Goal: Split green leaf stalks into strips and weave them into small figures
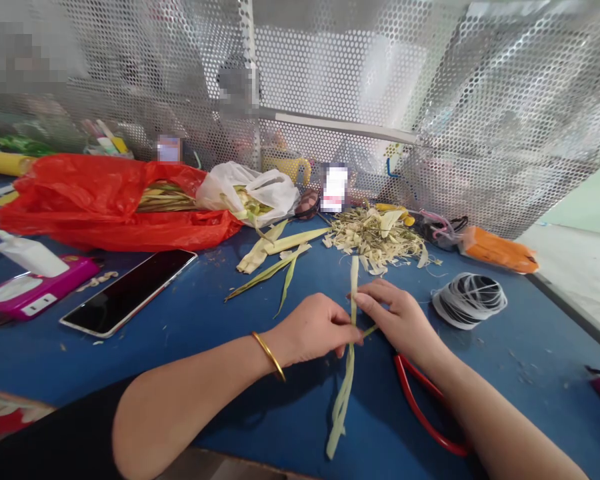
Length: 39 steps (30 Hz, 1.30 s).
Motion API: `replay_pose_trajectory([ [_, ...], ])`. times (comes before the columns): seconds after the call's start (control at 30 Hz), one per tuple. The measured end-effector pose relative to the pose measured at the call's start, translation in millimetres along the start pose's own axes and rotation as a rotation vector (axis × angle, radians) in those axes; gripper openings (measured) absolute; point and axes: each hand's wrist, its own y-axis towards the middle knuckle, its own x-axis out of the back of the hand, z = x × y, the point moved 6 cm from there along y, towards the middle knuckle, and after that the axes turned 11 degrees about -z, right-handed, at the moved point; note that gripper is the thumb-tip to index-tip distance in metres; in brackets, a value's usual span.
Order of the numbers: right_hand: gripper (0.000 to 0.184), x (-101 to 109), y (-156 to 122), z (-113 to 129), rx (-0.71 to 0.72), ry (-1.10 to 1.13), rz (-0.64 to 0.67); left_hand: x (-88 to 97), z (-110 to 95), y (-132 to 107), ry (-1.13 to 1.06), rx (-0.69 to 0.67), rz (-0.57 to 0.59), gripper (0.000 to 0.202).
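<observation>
My left hand [323,327], with a gold bangle on its wrist, pinches a pale green dried leaf strip [343,403], perhaps corn husk, around its middle. Above that, the thumb and fingers of my right hand [397,313] close on the strip's upper part. The strip's lower end hangs toward me and looks folded or twisted. A thin green piece shows between the two hands. Red tool handles [415,400] lie partly under my right forearm; the tool's head is hidden. Several loose leaf strips [270,267] lie beyond my left hand.
Leaf scraps [377,237] are heaped behind my hands on the blue table [180,373]. A wound thread spool [469,303] and orange packet [500,250] stand right. Leftward are a black phone [130,293], purple power strip [40,293], red bag [95,200] and white bag [270,190].
</observation>
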Motion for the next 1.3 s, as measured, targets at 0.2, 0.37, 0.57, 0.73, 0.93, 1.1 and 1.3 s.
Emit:
replay_pose_trajectory([
  [0.2, 0.028, -3, -8, 4, -0.163, 0.284, -0.039, -10.2, -2, -8, 0.303, -0.099, 0.008, 0.036],
  [0.37, 0.016, 18, -15, 20, 0.032, 0.109, -0.292, 8.2, 4, 2, 0.096, -0.009, -0.205, 0.034],
  [0.57, 0.005, 11, -30, 45, 0.489, -0.274, -0.347, 10.6, 11, 8, -0.52, 0.239, -0.236, 0.022],
  [0.73, 0.011, 7, -30, 47, 0.572, -0.362, -0.311, 3.9, 6, 6, -0.75, 0.25, -0.11, 0.01],
  [0.93, 0.014, 7, -27, 50, 0.584, -0.418, -0.299, 4.0, 4, 6, -0.865, 0.227, -0.068, 0.021],
  [1.1, 0.015, 6, -28, 50, 0.595, -0.444, -0.277, 3.2, 5, 7, -0.821, 0.211, -0.112, 0.03],
  [1.3, 0.025, -4, -34, 61, 0.81, -0.527, -0.198, 9.1, 12, 10, -0.825, 0.233, -0.213, 0.026],
])
